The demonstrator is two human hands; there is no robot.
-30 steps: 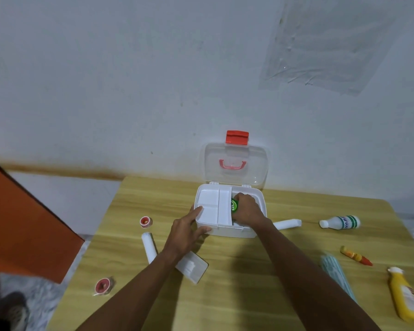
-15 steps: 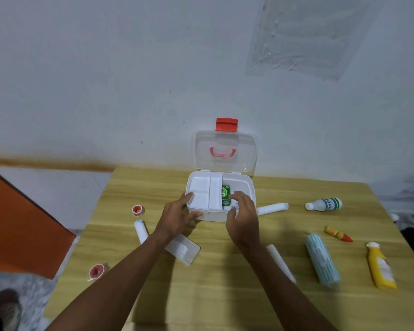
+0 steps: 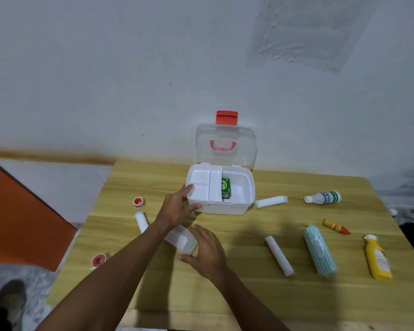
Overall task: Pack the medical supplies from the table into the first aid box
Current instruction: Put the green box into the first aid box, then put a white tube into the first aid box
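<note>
Wooden table [image 3: 249, 295] | left hand [image 3: 177, 209] open on box [image 3: 225, 209] | right hand [image 3: 206, 252] open, half-hiding white packet [image 3: 179, 237]

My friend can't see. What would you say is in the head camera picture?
A person's left hand steadies an open white first aid box holding a green packet, while the right hand reaches a white container. Bandage rolls, bottles and tape lie around on the wooden table.

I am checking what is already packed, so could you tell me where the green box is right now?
In the head view the green box stands inside the open first aid box, against the white tray insert on its left.
</note>
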